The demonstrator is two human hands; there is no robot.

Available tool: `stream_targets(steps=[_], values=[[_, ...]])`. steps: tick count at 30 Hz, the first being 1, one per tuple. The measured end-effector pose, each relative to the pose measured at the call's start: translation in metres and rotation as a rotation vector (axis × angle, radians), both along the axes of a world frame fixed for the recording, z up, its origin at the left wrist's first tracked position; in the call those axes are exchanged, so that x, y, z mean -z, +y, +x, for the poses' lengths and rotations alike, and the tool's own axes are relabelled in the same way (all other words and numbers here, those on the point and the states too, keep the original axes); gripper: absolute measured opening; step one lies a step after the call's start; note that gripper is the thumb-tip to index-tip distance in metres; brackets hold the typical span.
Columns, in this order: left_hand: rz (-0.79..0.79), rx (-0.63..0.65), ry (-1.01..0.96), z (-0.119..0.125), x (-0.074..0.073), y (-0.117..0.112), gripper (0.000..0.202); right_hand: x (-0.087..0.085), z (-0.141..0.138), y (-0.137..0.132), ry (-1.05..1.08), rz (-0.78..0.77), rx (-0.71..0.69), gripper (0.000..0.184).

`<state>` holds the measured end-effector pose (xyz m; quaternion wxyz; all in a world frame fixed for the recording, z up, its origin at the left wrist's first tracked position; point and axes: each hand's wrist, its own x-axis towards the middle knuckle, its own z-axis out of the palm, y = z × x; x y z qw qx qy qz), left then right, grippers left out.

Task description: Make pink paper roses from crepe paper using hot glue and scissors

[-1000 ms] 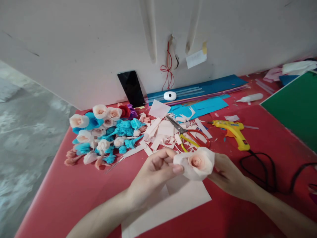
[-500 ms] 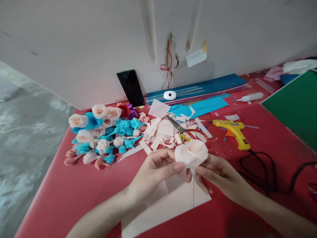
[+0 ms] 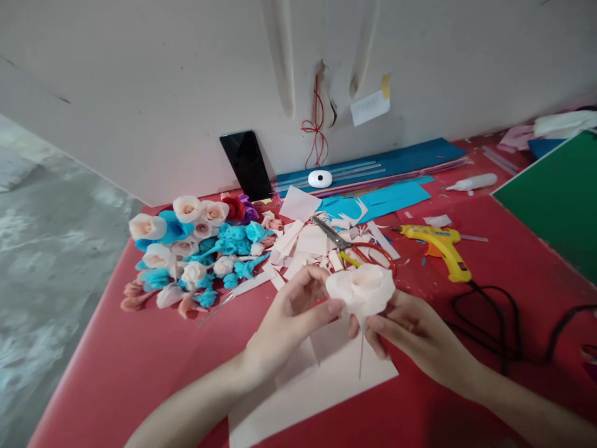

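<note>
A pale pink paper rose (image 3: pixel 361 289) on a thin stem is held up between both hands, its stem pointing down. My left hand (image 3: pixel 298 317) pinches the flower's left petals between thumb and fingers. My right hand (image 3: pixel 405 330) grips the lower right side, its thumb at the base near the stem; some of its fingers are hidden behind the petals. Below the flower lies a large pale paper sheet (image 3: pixel 321 398) on the red table. Just behind the flower are scissors with red handles (image 3: pixel 373 252), resting on pale paper scraps (image 3: pixel 312 241).
Finished paper flowers (image 3: pixel 186 249) in white, blue and pink are heaped at the left. A yellow glue gun (image 3: pixel 438 242) with a black cord (image 3: pixel 506 298) lies to the right. A phone (image 3: pixel 247 165) leans on the wall beside blue paper (image 3: pixel 396 199). A green board (image 3: pixel 555 199) stands far right.
Both hands have shifted slightly and the rose has turned and tilted a little. Its thin stem now shows more clearly below the base.
</note>
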<state>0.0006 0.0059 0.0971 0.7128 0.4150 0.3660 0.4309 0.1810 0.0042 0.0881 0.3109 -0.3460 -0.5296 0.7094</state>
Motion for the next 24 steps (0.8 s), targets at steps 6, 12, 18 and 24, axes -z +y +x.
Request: stream_targets(steps=[6,12,18,24], values=[[0.145,-0.046,0.099,0.001,-0.002,-0.006,0.042,0.006,0.0,-0.005,-0.158,0.09,0.052,0.013],[0.15,-0.002,0.144,0.003,0.001,-0.014,0.047,0.01,-0.003,-0.013,-0.247,0.144,0.109,0.01],[0.07,0.048,0.096,0.003,-0.001,-0.016,0.04,0.01,-0.004,-0.016,-0.259,0.112,0.094,0.009],[-0.008,0.094,-0.005,0.002,-0.007,-0.019,0.033,0.012,0.0,-0.017,-0.232,0.153,0.077,0.011]])
